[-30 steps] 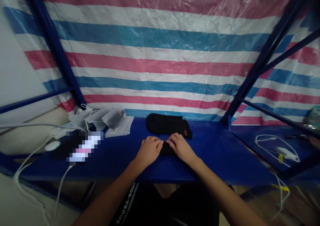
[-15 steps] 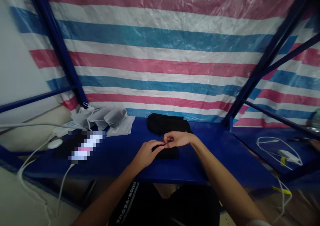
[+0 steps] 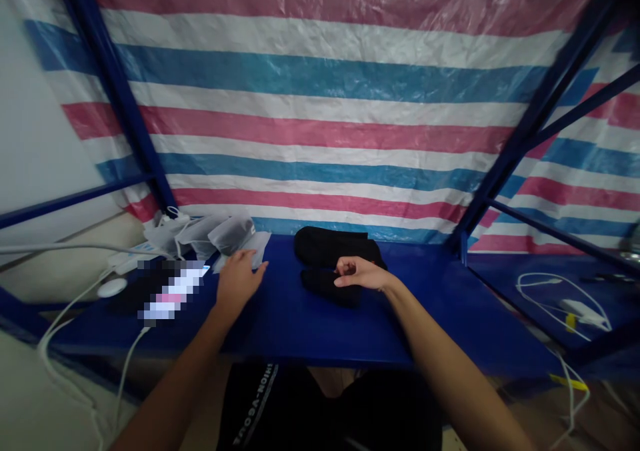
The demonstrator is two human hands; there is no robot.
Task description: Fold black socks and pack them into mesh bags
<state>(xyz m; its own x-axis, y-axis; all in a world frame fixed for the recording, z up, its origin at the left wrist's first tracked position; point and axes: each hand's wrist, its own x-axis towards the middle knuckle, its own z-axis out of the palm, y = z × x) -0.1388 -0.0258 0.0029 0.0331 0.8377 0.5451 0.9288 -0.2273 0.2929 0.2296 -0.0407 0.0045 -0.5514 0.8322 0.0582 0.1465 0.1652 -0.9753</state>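
Two dark cloth items lie on the blue tabletop. The larger black item (image 3: 325, 246) is toward the back, and the smaller folded black item (image 3: 327, 288) lies in front of it. Over the right end of the smaller one is my right hand (image 3: 363, 273), its fingers curled and thumb pressed in at the cloth's upper edge. My left hand (image 3: 240, 279) has its fingers apart, holds nothing and hovers just in front of the grey-white plastic packets (image 3: 233, 234).
A lit phone (image 3: 175, 294) with a cable lies at the left, near a round white object (image 3: 112, 288) and a power strip (image 3: 127, 258). Blue posts (image 3: 500, 144) frame the striped sheet behind. A white cable and adapter (image 3: 583, 311) lie at the right.
My left hand has parted from my right hand and moved left toward the packets, its fingers spread. The smaller black item now sits slightly tilted under my right hand, which has shifted little.
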